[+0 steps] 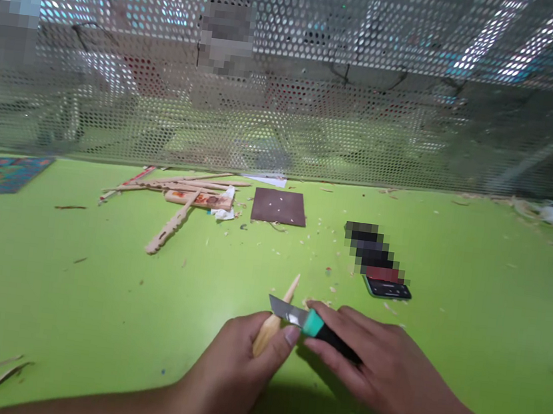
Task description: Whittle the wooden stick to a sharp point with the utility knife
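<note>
My left hand [248, 358] is closed around a pale wooden stick [269, 330] whose tapered tip points away from me. In my right hand [373, 360] is a carving knife [335, 340] with a black and turquoise handle. Its slanted blade [288, 310] lies across the stick just below the narrow tip, pointing left. My left thumb rests beside the stick, close to the blade. The stick's lower end is hidden in my left palm.
Carved wooden sticks [169, 224] lie in a pile at the back left. Beyond the hands are a brown square sheet [280, 207] and a phone [387, 289]. Wood shavings dot the green table [107, 307]. A perforated metal screen [287, 121] stands along the back.
</note>
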The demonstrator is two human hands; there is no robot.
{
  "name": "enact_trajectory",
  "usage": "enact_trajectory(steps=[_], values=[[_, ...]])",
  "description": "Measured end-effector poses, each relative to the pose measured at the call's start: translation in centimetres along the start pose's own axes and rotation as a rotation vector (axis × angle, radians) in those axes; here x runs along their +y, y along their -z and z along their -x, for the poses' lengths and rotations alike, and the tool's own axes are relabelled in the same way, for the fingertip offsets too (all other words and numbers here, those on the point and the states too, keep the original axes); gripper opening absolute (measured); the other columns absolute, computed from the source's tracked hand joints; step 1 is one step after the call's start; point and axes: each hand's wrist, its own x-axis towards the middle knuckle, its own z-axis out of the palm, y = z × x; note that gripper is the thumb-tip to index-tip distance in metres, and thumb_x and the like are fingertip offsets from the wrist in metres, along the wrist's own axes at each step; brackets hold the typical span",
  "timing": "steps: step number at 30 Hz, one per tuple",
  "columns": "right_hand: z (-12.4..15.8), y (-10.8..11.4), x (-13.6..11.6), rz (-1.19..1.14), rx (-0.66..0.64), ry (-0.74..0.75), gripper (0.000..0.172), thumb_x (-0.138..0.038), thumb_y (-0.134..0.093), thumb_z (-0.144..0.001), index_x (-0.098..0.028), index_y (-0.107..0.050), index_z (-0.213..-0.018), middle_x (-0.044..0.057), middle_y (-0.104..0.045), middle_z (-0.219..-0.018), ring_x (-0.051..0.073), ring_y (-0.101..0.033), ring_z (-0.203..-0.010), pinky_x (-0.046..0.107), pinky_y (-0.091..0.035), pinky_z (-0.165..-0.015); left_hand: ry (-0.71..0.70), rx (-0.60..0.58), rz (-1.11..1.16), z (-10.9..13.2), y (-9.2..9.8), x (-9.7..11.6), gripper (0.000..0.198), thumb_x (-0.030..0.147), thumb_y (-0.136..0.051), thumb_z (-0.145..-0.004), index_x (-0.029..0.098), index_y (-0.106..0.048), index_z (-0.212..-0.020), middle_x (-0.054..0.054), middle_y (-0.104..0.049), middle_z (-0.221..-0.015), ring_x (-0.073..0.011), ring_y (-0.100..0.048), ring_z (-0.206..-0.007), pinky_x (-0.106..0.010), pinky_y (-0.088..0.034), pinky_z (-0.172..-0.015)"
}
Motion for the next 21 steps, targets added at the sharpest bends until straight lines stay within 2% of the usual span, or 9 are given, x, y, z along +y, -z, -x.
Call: enact_trajectory(steps=[3, 7, 9, 11, 16, 21], values=[[0.1, -0.3, -0.1, 0.052, 0.023, 0.011, 0.049, -0.05, -0.032, -0.112, -0.016, -0.063, -0.129, 0.006, -0.078, -0.093, 0.019, -0.076, -0.067, 0.032, -0.057, -0.053, -0.002, 0.014, 0.009, -0.1, -0.1, 0.0, 0.049, 0.064, -0.056, -0.096, 0.016, -0.06, -0.086, -0.002, -0.053, -0.082, -0.0172, -0.044, -0.078, -0.027, -0.037, -0.071], [-0.2, 0.1, 0.4, 0.126, 0.119, -0.034, 0.046, -0.044, -0.037, -0.112, -0.009, -0.064, -0.125, 0.008, -0.076, -0.085, 0.017, -0.07, -0.056, 0.03, -0.051, -0.045, 0.076, 0.037, -0.06, 0.0, -0.1, -0.2, 0.054, 0.071, -0.054, -0.093, 0.021, -0.046, -0.076, 0.003, -0.035, -0.072, -0.0143, -0.031, -0.067, -0.027, -0.027, -0.06], [-0.3, 0.5, 0.6, 0.119, 0.182, -0.043, 0.041, -0.041, -0.044, -0.111, -0.008, -0.063, -0.126, 0.012, -0.077, -0.093, 0.02, -0.073, -0.065, 0.031, -0.052, -0.048, 0.095, 0.037, -0.092, 0.1, 0.0, -0.2, 0.056, 0.074, -0.052, -0.093, 0.022, -0.043, -0.075, 0.004, -0.03, -0.072, -0.0139, -0.027, -0.066, -0.028, -0.024, -0.058], [-0.3, 0.8, 0.8, 0.086, 0.218, -0.058, 0.037, -0.039, -0.048, -0.11, -0.01, -0.062, -0.128, 0.012, -0.078, -0.099, 0.022, -0.076, -0.073, 0.031, -0.054, -0.053, 0.072, 0.035, -0.107, 0.1, 0.1, -0.2, 0.056, 0.074, -0.049, -0.094, 0.021, -0.043, -0.077, 0.004, -0.032, -0.073, -0.0142, -0.029, -0.068, -0.029, -0.025, -0.059], [-0.1, 0.8, 0.8, 0.026, 0.192, -0.11, 0.036, -0.04, -0.046, -0.111, -0.013, -0.063, -0.127, 0.01, -0.079, -0.1, 0.021, -0.076, -0.074, 0.032, -0.057, -0.059, 0.053, 0.01, -0.129, 0.3, 0.3, -0.5, 0.052, 0.07, -0.044, -0.099, 0.021, -0.045, -0.08, 0.004, -0.036, -0.073, -0.0141, -0.032, -0.067, -0.029, -0.027, -0.059], [0.0, 0.3, 1.1, -0.041, 0.108, -0.097, 0.037, -0.042, -0.043, -0.111, -0.015, -0.064, -0.125, 0.007, -0.078, -0.094, 0.02, -0.075, -0.07, 0.031, -0.056, -0.057, 0.048, -0.063, 0.023, 0.6, 0.6, -1.0, 0.046, 0.066, -0.041, -0.103, 0.022, -0.044, -0.088, 0.005, -0.037, -0.073, -0.0131, -0.034, -0.065, -0.027, -0.03, -0.059]])
